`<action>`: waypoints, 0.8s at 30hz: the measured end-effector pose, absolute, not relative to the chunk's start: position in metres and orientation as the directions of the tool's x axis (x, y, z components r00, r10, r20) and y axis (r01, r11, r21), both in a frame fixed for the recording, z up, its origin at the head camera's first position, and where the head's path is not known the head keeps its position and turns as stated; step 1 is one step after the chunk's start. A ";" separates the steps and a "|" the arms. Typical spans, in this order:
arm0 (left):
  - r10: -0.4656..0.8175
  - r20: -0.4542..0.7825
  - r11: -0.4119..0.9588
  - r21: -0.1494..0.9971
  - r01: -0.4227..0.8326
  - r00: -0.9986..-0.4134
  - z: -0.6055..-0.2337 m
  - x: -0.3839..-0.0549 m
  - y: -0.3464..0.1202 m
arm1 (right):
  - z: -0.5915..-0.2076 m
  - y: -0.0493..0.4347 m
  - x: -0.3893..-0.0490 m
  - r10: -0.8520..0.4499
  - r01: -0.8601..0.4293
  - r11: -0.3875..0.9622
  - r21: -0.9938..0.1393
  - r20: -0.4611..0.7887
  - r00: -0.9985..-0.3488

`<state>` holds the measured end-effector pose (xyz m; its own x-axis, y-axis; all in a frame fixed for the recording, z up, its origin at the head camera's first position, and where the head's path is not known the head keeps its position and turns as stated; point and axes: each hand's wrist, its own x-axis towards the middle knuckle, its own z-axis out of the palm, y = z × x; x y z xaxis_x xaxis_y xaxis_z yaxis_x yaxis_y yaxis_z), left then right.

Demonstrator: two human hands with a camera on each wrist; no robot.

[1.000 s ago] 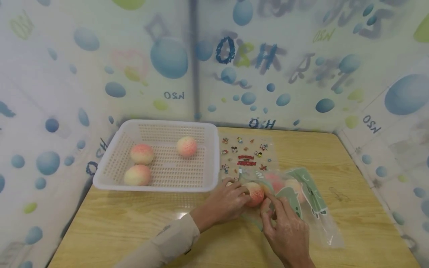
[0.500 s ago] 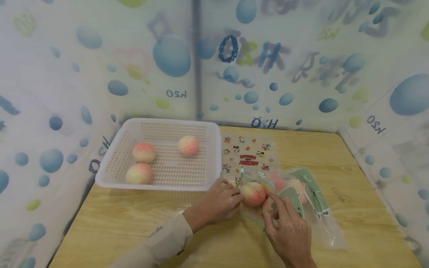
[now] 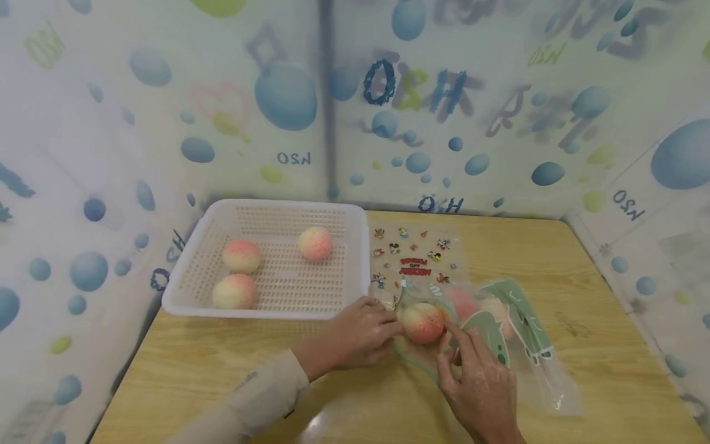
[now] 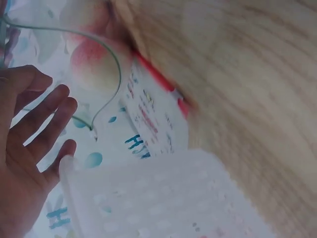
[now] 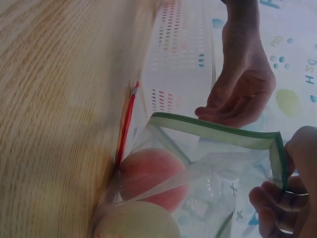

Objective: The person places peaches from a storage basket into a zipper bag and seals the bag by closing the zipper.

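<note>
A clear zip bag with a green rim and green printed figures lies on the table with peaches inside. One pink-and-cream peach sits just within its mouth; another peach lies deeper, seen through the plastic. At the bag's edge my right hand pinches the green rim between thumb and fingers. On the other side of the mouth is my left hand, fingers loosely bent and holding nothing in the left wrist view. That hand is close beside the front right corner of the white basket.
Inside the basket are three more peaches, one peach apart from the others. Behind the zip bag, a clear bag with cartoon prints lies flat, its red zip strip showing in the right wrist view. Patterned walls enclose the wooden table.
My left hand has let go of the peach at the bag's mouth and drawn back left, so more of that peach shows. My right hand keeps its pinch on the rim.
</note>
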<state>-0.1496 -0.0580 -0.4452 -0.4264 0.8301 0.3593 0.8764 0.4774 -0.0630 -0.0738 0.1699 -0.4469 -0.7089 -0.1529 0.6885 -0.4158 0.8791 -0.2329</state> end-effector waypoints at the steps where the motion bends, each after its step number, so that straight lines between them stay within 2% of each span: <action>1: 0.834 0.350 0.469 -0.042 0.882 -0.427 -0.443 -0.150 -0.059 | -0.447 0.170 -0.073 -0.154 -0.416 0.879 -0.232 0.687 -0.710; 8: 0.852 0.304 0.419 0.092 0.903 -0.426 -0.433 -0.156 -0.065 | -0.448 0.172 -0.071 -0.154 -0.419 0.879 -0.226 0.698 -0.699; 16: 0.808 0.385 0.449 0.089 0.889 -0.446 -0.420 -0.167 -0.083 | -0.449 0.173 -0.071 -0.154 -0.417 0.880 -0.227 0.694 -0.703; 19: 0.778 0.403 0.482 0.111 0.869 -0.482 -0.415 -0.171 -0.092 | -0.449 0.173 -0.072 -0.156 -0.419 0.880 -0.223 0.698 -0.699; 24: 0.722 0.368 0.581 0.138 0.802 -0.586 -0.404 -0.178 -0.114 | -0.448 0.172 -0.073 -0.157 -0.415 0.883 -0.221 0.694 -0.703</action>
